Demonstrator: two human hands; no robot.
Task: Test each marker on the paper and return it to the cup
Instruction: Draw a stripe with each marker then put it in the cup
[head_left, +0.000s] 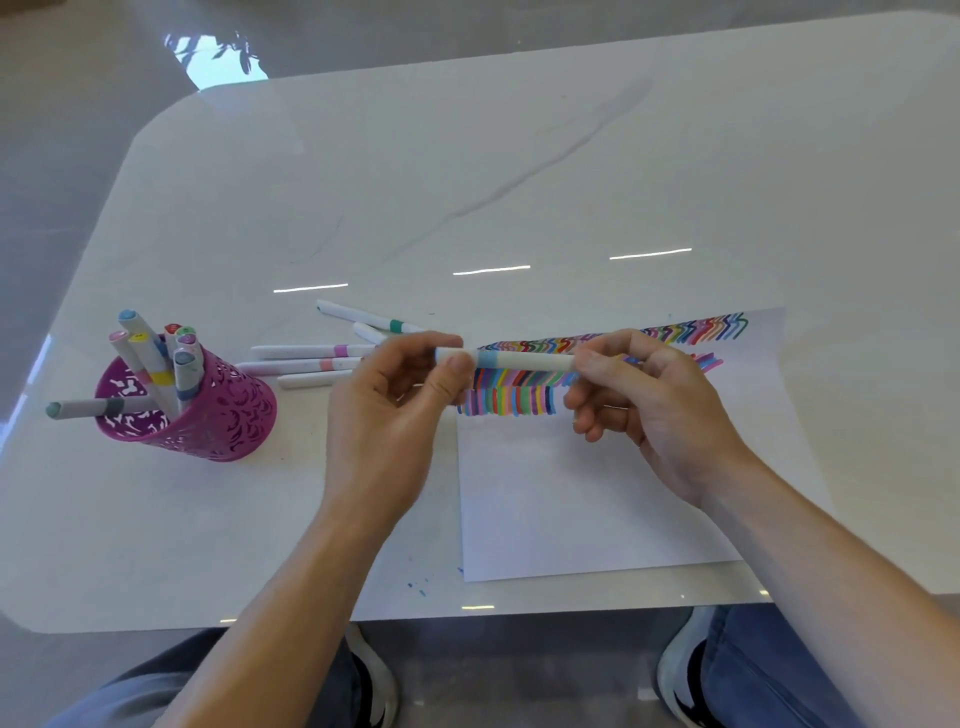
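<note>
Pinching slim white cylindrical marker (524, 361) by both ends: left hand (395, 415), right hand (654, 410) curled round it; blue band beside left thumb.

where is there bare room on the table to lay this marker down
Free: the far half of the table, beyond the loose markers and paper; the near strip between the cup and table edge; the paper's blank lower part. Crowded: between cup and paper, where markers lie.

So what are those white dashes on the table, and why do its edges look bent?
Head view: the dashes are glare, likely lamps mirrored in the glossy table; the wide-angle lens bows its edges; the marker between left hand and right hand looks slightly soft.
</note>
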